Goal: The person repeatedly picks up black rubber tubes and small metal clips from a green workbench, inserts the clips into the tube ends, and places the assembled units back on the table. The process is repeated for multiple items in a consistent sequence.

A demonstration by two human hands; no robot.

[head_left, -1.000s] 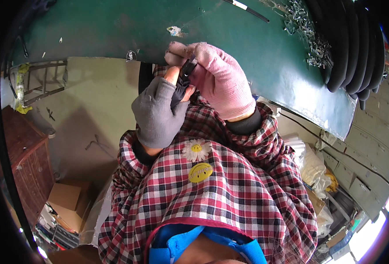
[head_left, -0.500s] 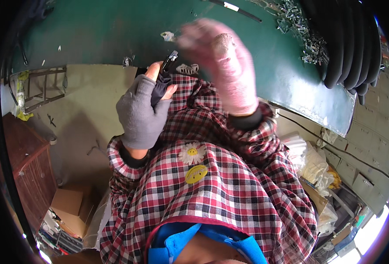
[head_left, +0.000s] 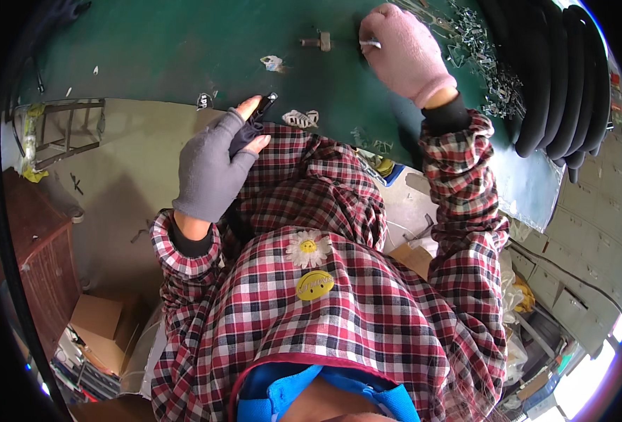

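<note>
My left hand (head_left: 216, 165), in a grey fingerless glove, pinches a thin black piece (head_left: 255, 116) between thumb and finger. A small shiny metal bit (head_left: 272, 97) shows at its tip, and dark limp material hangs under the fingers. My right hand (head_left: 404, 56), in a pink glove, is closed low over the green table (head_left: 184, 56), near a heap of small metal clips (head_left: 501, 84). A small whitish edge (head_left: 371, 44) shows at its curled fingers; what it belongs to is hidden.
Black padded tubes (head_left: 560, 77) lie at the table's right end. A T-shaped metal piece (head_left: 318, 42) and paper scraps (head_left: 300, 118) are on the tabletop. A wooden cabinet (head_left: 37, 246) and cardboard box (head_left: 100, 323) stand at the left, a dark cable (head_left: 571, 278) at the right.
My right hand has moved right and away from my left hand, uncovering the T-shaped metal piece. The left hand has shifted slightly left with the black piece still in it.
</note>
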